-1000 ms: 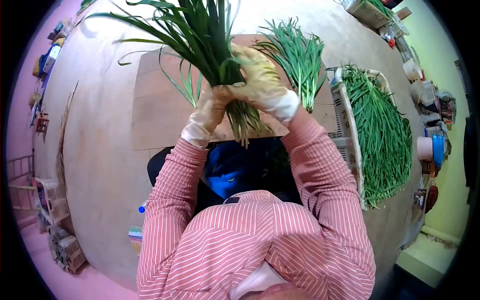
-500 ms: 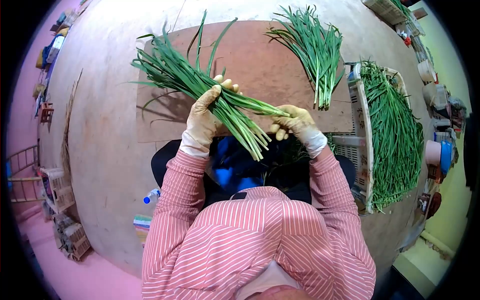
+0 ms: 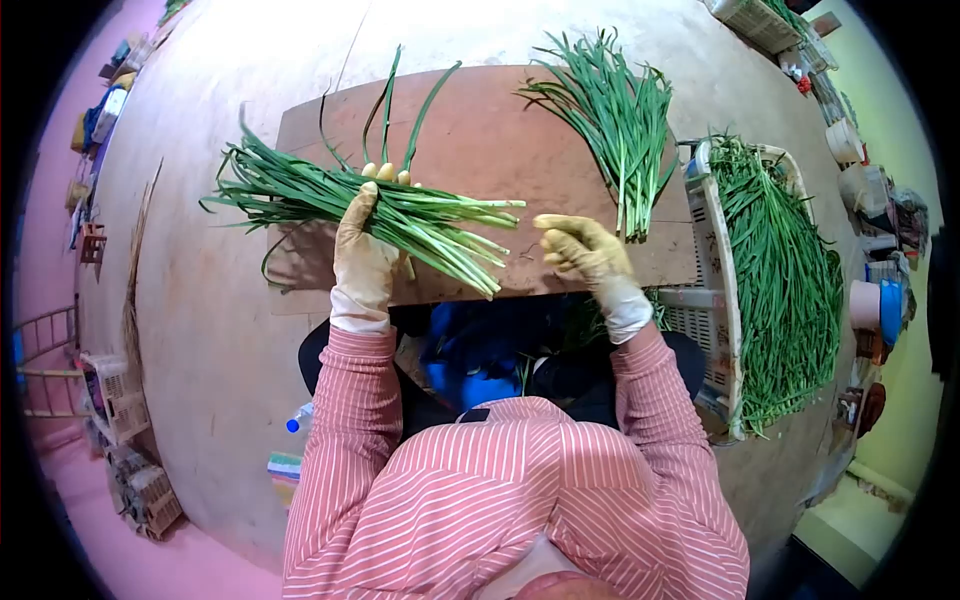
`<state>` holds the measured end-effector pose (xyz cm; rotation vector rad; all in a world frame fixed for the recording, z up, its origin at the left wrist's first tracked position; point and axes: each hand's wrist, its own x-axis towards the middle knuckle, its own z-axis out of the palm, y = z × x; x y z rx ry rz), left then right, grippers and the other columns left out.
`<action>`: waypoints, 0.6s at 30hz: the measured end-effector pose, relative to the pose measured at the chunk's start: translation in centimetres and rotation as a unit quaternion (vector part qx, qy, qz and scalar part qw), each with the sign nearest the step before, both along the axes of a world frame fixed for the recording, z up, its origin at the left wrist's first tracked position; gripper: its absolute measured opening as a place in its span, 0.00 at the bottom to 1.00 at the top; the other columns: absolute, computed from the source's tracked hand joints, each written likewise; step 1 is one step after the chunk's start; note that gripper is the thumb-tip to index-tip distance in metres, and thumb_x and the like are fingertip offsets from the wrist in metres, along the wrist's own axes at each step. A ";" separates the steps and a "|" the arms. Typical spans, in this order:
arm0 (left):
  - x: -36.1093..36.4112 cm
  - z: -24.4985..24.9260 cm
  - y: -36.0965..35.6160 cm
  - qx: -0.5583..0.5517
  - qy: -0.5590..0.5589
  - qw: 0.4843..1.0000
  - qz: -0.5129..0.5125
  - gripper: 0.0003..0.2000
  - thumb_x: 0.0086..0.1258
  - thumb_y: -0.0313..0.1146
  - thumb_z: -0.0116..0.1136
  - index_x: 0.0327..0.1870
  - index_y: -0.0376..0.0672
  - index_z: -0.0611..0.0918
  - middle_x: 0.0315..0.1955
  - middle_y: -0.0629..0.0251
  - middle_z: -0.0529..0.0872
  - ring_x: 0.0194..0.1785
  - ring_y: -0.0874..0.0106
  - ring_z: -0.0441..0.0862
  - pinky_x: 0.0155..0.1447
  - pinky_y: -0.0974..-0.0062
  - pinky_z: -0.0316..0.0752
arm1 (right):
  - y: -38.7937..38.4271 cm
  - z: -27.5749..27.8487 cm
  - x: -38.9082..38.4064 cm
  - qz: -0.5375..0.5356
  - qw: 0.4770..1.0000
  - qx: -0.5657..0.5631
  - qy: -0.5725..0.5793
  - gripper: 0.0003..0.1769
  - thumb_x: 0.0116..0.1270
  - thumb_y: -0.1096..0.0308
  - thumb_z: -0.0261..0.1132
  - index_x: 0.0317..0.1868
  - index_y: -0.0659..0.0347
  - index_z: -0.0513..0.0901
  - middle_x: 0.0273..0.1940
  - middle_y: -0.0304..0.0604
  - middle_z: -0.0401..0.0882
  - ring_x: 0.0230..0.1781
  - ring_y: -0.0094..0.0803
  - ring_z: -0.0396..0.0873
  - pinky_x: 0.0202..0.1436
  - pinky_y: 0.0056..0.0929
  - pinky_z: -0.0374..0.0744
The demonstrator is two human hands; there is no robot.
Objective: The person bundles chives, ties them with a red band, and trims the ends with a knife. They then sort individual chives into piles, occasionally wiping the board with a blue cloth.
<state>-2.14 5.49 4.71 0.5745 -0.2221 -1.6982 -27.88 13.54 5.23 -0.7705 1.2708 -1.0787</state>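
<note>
My left hand point(image 3: 362, 245), in a pale soiled glove, is closed around a bunch of garlic chives point(image 3: 290, 183). The leaves fan out to the left, and the pale stem ends point right over the board. A few longer blades stick up past my fingers. My right hand point(image 3: 592, 252), gloved too, hovers just right of the stem ends, apart from them. Its index finger is stretched out and the others are loosely bent, with nothing visible in them. A second bunch of chives point(image 3: 632, 140) lies on the brown board point(image 3: 470, 110), stems towards me.
To my right stands a white plastic crate point(image 3: 710, 260) heaped with more chives point(image 3: 785, 290). A bottle with a blue cap point(image 3: 293, 425) is on the floor at my left. Baskets point(image 3: 120, 395) and tubs line the walls.
My left hand has moved left with the chives, which now lie flatter. My right hand has come away from the stem it was pinching.
</note>
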 end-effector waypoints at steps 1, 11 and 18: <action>-0.2 0.1 0.0 0.006 -0.002 1.000 -0.006 0.16 0.71 0.26 0.53 0.59 0.40 0.74 0.55 0.60 0.79 0.61 0.61 0.75 0.68 0.56 0.69 | -0.3 0.1 0.7 0.027 1.000 -0.014 -0.006 0.22 0.64 0.58 0.70 0.53 0.61 0.79 0.40 0.34 0.80 0.38 0.18 0.76 0.38 0.19 0.76; -1.1 -1.1 0.9 -0.077 -0.094 0.991 -0.055 0.21 0.72 0.27 0.51 0.66 0.40 0.68 0.58 0.57 0.76 0.60 0.62 0.75 0.66 0.57 0.70 | -1.6 -2.5 2.3 0.023 1.000 0.014 -0.013 0.09 0.64 0.66 0.68 0.42 0.60 0.82 0.28 0.32 0.80 0.25 0.17 0.74 0.30 0.19 0.75; -1.1 -0.3 1.2 -0.082 -0.112 0.985 -0.101 0.22 0.73 0.30 0.51 0.68 0.44 0.68 0.60 0.61 0.76 0.63 0.62 0.72 0.68 0.58 0.66 | -1.3 -3.4 1.3 0.029 0.997 -0.022 -0.072 0.06 0.67 0.72 0.63 0.42 0.63 0.82 0.29 0.36 0.82 0.24 0.19 0.78 0.27 0.17 0.76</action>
